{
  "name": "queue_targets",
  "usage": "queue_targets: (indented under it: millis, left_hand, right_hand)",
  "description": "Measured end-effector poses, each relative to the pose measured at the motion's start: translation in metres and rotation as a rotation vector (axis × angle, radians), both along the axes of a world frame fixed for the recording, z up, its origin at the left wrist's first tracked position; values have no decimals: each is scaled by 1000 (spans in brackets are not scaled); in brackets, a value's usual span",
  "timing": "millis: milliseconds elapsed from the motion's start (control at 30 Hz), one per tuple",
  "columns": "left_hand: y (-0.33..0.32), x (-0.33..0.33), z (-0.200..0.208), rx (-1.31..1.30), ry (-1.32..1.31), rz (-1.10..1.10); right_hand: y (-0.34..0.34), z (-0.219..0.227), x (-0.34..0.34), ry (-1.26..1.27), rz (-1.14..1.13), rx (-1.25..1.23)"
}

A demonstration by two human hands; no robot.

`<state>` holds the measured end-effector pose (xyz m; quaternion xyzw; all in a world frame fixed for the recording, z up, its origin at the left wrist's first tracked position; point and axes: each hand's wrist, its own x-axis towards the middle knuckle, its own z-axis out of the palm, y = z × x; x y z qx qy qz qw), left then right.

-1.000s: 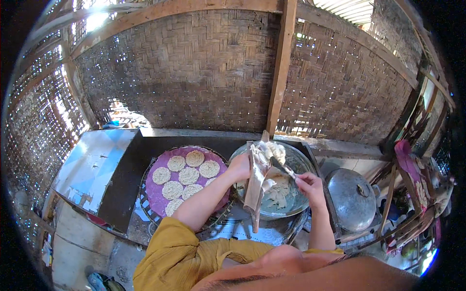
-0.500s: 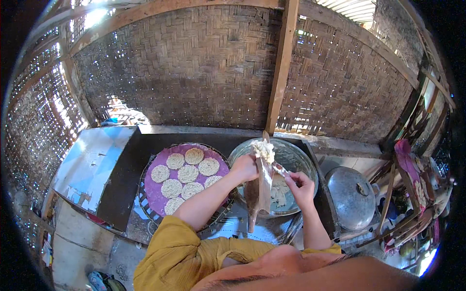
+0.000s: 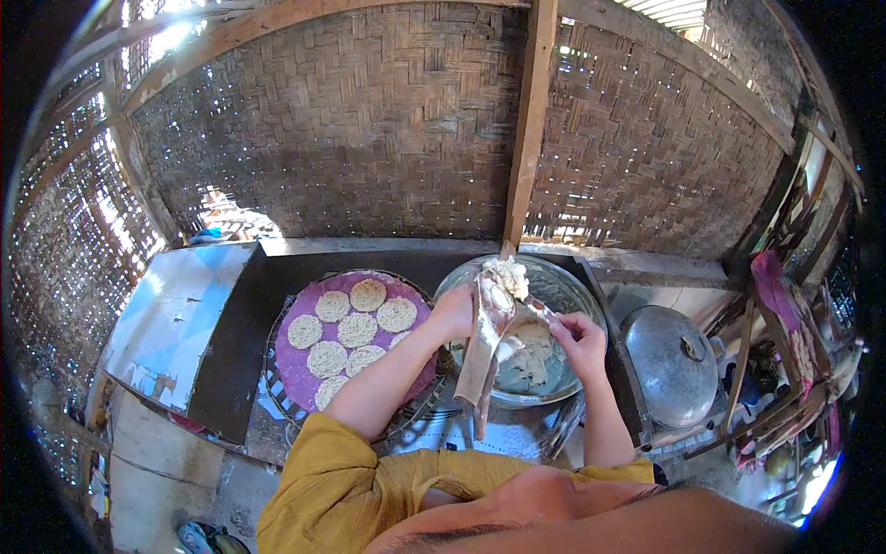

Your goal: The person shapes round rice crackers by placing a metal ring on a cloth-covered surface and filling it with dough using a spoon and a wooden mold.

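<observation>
A long wooden tool (image 3: 478,360) is tilted over a wide metal bowl (image 3: 580,292), with a lump of pale dough (image 3: 506,274) at its upper end. The person's left hand (image 3: 453,312) is closed around the tool's upper part, some fingers hidden behind it. The right hand (image 3: 581,340) pinches the handle of a slim, dough-smeared utensil (image 3: 540,308), whose far end meets the lump. More soft dough (image 3: 530,358) lies inside the bowl. Left of the bowl, round, coiled cakes (image 3: 358,330) rest on a purple sheet (image 3: 293,361) in a round tray (image 3: 271,377), partly covered by the left forearm. Right of the bowl is a lidded metal pot (image 3: 668,369). A woven wall (image 3: 369,129) rises behind.
</observation>
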<state>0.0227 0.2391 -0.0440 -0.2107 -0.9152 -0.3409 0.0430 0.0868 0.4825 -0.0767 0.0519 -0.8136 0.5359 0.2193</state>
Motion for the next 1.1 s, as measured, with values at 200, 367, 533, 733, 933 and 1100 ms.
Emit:
queue_targets:
  millis: [200,367,533,733,933,1100]
  left_hand:
    - [-2,-9,-12,39,39,-50]
    - [-3,-36,-36,273,-71,-226]
    - [-5,-66,-70,672,-331,-424]
    - [-12,-86,-93,1007,-555,-509]
    - [-27,-89,-65,679,-326,-617]
    - [-18,-70,-39,1289,-789,-922]
  right_hand:
    - [6,-4,8,56,50,82]
    - [14,-12,3,1,126,-175]
    - [4,-4,6,143,-49,113]
    - [9,-8,23,65,66,94]
    - [19,-18,10,123,-6,-8]
    - [9,9,26,131,6,169]
